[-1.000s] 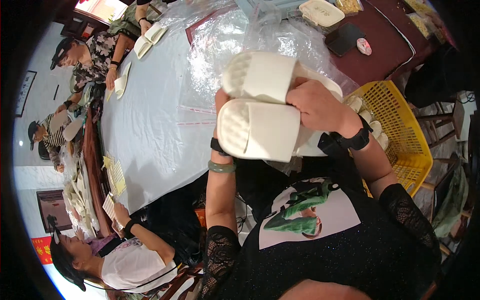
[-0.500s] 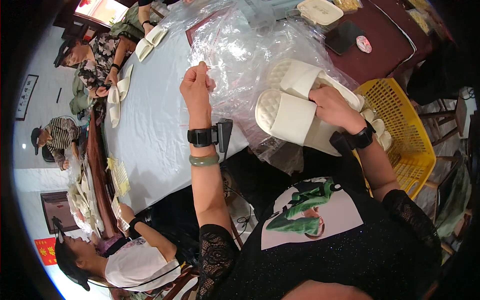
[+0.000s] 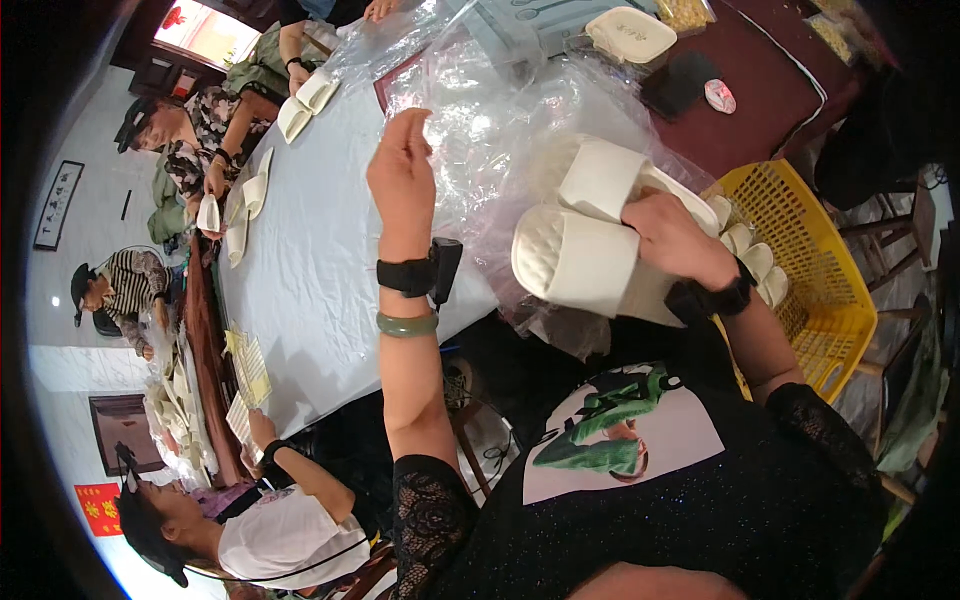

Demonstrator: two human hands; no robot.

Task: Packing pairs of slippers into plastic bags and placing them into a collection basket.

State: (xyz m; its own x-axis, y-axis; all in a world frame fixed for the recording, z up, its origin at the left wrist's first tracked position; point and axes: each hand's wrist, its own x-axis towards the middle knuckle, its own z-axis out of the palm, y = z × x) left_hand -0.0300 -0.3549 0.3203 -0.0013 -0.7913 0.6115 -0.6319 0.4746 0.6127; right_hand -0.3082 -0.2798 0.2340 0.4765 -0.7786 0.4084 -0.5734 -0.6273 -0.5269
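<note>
My right hand (image 3: 672, 232) grips a pair of cream slippers (image 3: 597, 264) near the middle, its fingers between the two. The quilted toe ends point left, toward a sheet of clear plastic (image 3: 470, 180); film seems to cover part of the toes, but how far they sit inside it I cannot tell. My left hand (image 3: 402, 180) is raised over the table's left-middle part, fingers bent and pressed together beside the plastic's edge. Whatever the fingertips pinch, if anything, is hidden.
A yellow plastic basket (image 3: 835, 330) with more slippers (image 3: 765, 262) stands at right. A pale lid (image 3: 632, 35), a dark phone-like thing (image 3: 680, 85) and a small pink-white packet (image 3: 720, 96) lie on the far right. Co-workers handle slippers (image 3: 308, 105) across the white-covered table (image 3: 300, 300).
My left hand has tilted, its fingers now extending further up. The right hand and slippers have shifted slightly. At far left, a co-worker's hands have lifted one slipper.
</note>
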